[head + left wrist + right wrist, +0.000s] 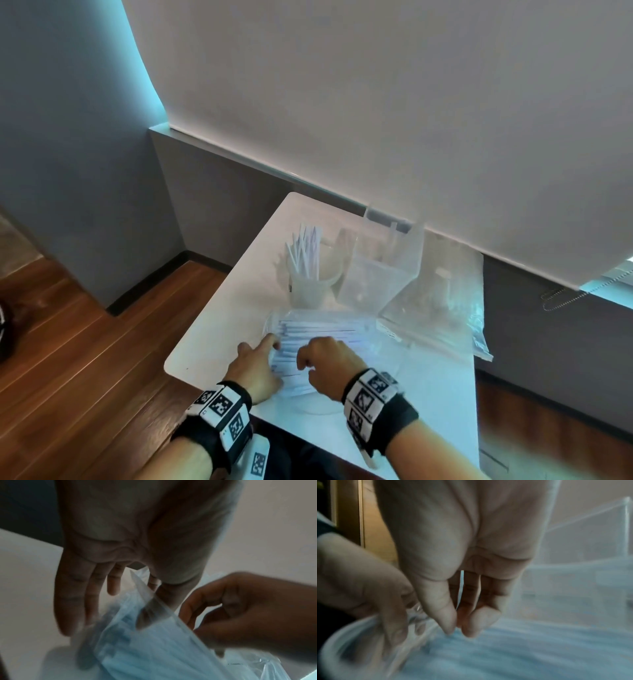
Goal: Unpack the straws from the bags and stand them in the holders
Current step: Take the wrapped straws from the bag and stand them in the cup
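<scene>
**A:** Start at the hands. What is each doing?

**B:** The left hand (256,371) lies on the near end of the bag of straws (322,337). Its fingers (73,601) are mostly extended, and the thumb and forefinger appear to pinch the bag's film at the mouth. I judge it is there to anchor the bag. The right hand (329,366) is curled above the bag, thumb and fingertips (471,627) brought together just over the straws. Whether they already nip a straw or film, I cannot tell; the wrist view is blurred.

**A:** Why is the bag flat?

**B:** It lies lengthwise on the worktop (212,342), the open end seemingly toward the person, so the straws can probably be drawn out along their length.

**A:** And beyond it?

**B:** A round holder (308,291) stands just behind the bag, with white straws (305,253) upright in it. A clear square holder (373,274) stands beside it. A flattened clear bag (442,291) lies to the right.
</scene>
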### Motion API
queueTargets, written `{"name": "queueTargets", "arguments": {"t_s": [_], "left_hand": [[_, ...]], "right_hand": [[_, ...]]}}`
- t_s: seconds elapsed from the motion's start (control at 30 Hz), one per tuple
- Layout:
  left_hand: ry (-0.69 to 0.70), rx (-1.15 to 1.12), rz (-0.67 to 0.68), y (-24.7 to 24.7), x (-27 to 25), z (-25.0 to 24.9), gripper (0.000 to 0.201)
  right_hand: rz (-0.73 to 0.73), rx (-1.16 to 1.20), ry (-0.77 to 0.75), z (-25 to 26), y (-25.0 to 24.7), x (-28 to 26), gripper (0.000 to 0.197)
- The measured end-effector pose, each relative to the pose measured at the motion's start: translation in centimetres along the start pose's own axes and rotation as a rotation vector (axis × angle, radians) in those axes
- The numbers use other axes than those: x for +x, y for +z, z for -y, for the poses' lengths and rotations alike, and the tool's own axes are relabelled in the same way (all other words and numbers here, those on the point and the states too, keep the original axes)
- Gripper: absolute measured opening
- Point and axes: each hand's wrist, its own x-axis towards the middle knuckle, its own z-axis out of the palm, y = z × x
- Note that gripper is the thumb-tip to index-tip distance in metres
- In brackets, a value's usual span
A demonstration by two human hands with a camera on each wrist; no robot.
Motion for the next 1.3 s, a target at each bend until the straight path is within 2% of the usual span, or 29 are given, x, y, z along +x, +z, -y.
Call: {"name": "queueTargets", "arguments": {"t_s": [0.13,0.3,0.43,0.57,0.77,0.93,1.3], "left_hand": [[-0.002,-0.135,0.13,1.2,0.5,0.3,0.072],[0.08,-0.263,0.084,1.8,1.9,0.1,0.084],[0.11,-0.272,0.057,2.5,2.9,0.4,0.085],[0.129,-0.284,0.015,3.5,3.1,1.4,0.077],[0.175,-0.302,-0.037,4.3,3.7,2.7,0.077],[0.215,-0.248,-0.047,4.6,3.9,2.9,0.08],[0.235,-0.2,-0.055,5.0,4.1,3.3,0.085]], "right_hand": [[-0.02,-0.091,-0.016,-0.5,3.2,-0.2,0.036],[-0.125,-0.118,0.012,-1.2,4.6,-0.1,0.034],[-0.19,-0.138,0.032,-1.6,5.2,0.3,0.033],[-0.222,-0.219,-0.002,-1.4,6.0,0.5,0.029],[-0.185,-0.33,0.01,-1.0,6.6,0.3,0.017],[-0.259,-0.358,-0.012,-1.2,7.3,0.3,0.026],[-0.202,-0.424,-0.015,-1.7,7.9,0.7,0.024]]}}
